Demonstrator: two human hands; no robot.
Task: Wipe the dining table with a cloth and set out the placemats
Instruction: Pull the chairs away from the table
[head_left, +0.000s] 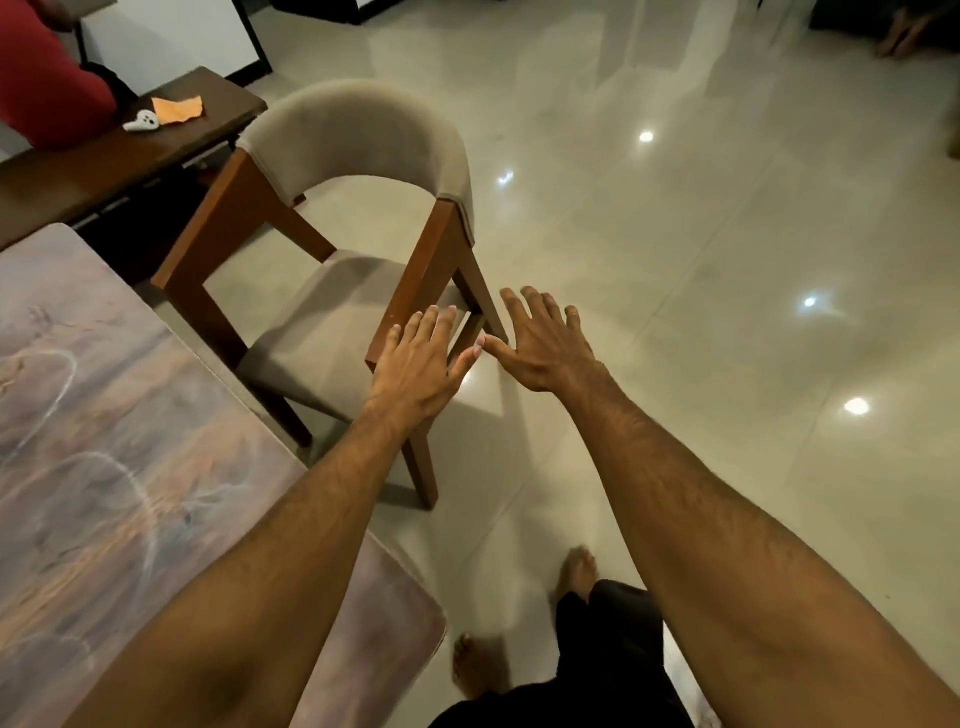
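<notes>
The dining table (104, 415) with a marbled pink-grey top fills the lower left. Both my arms stretch forward over its corner and the floor. My left hand (421, 364) is spread flat, palm down, in front of the chair's seat and rear leg. My right hand (545, 343) is spread the same way just to its right, thumbs nearly touching. Neither hand holds anything. An orange cloth (176, 110) lies on a dark wooden side table (104, 161) at the upper left. No placemats are in view.
A wooden chair (358, 140) with beige padding stands by the table's corner. White earbuds case (141, 121) sits beside the cloth. A person in red (47, 83) is at the far left. Glossy tiled floor (727, 260) spreads to the right. My bare feet (576, 571) are below.
</notes>
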